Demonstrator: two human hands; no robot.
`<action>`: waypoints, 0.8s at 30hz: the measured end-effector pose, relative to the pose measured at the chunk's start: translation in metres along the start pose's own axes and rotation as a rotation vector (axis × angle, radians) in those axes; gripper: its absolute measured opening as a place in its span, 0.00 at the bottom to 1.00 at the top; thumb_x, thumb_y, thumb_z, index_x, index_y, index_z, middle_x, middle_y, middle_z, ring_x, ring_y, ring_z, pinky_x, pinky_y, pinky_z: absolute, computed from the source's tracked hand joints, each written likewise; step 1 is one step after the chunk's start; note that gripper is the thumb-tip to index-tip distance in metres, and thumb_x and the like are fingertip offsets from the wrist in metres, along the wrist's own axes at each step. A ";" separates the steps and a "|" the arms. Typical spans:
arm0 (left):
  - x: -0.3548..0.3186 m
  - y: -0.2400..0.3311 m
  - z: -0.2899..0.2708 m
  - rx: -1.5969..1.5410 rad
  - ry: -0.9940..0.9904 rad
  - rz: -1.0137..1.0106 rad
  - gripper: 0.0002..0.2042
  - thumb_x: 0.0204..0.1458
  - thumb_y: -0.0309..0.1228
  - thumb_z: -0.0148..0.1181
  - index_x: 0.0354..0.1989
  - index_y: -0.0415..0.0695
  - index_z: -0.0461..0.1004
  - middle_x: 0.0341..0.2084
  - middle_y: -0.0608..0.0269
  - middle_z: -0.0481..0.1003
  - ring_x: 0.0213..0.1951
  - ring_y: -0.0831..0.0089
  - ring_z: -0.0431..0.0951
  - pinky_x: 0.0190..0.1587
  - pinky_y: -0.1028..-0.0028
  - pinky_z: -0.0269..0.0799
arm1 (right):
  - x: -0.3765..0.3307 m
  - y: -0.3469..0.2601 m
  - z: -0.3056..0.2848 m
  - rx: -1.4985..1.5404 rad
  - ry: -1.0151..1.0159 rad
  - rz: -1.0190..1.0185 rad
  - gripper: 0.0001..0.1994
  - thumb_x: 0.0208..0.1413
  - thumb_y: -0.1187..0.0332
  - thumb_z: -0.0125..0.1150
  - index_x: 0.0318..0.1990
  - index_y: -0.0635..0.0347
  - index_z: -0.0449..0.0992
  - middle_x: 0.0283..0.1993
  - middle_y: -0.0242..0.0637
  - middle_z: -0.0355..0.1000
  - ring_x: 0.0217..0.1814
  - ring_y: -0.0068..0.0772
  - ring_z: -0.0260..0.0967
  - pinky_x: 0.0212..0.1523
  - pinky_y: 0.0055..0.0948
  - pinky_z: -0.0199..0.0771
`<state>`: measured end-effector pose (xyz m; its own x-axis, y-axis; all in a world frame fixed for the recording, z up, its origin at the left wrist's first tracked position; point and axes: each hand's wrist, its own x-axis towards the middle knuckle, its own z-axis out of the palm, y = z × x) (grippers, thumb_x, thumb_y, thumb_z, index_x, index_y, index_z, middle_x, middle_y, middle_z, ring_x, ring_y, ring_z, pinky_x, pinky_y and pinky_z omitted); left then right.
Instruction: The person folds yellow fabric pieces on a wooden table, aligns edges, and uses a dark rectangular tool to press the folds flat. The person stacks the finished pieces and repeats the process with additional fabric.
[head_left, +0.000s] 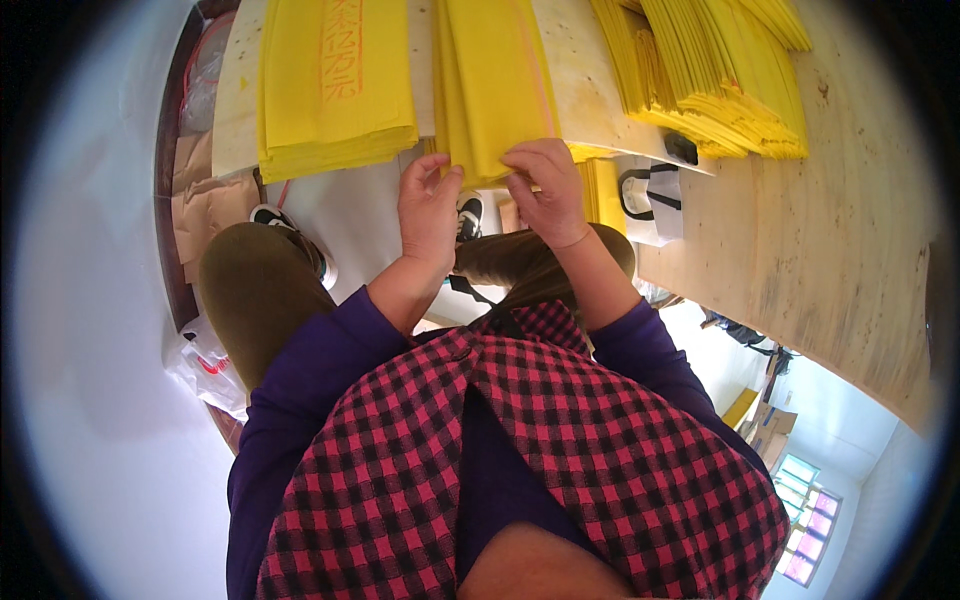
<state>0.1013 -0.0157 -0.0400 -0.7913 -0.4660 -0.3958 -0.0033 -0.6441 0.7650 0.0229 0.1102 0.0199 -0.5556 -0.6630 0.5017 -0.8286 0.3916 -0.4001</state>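
A long folded yellow sheet (497,90), soft like cloth or thin paper, hangs its near end over the front edge of a wooden board. Its right part bears a faint orange stripe. My right hand (548,190) pinches the near edge at the right, fingers bent over it. At the near left corner, my left hand (428,208) has its thumb and fingers curled in at the sheet's edge; the exact contact is partly hidden. Left of it lies a stack of folded yellow sheets (300,90), the top one with red print.
Thick piles of folded yellow sheets (720,80) lie at the right on the wooden tabletop (780,220). A small black object (681,148) sits at the board's edge. Below are a white bag with black handles (655,205) and my knees. Brown paper (210,205) lies at the left.
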 end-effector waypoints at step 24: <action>-0.008 0.014 0.011 0.326 -0.249 0.176 0.32 0.61 0.40 0.42 0.65 0.30 0.41 0.65 0.43 0.47 0.67 0.59 0.46 0.66 0.70 0.41 | -0.015 -0.011 -0.001 0.492 0.202 0.970 0.29 0.63 0.56 0.45 0.63 0.70 0.54 0.65 0.46 0.55 0.67 0.35 0.50 0.65 0.29 0.47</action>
<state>0.1013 -0.0145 -0.0207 -0.9200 -0.3655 -0.1411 -0.0162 -0.3244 0.9458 0.0398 0.1163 0.0177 -0.9927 -0.0780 -0.0919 0.0577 0.3621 -0.9303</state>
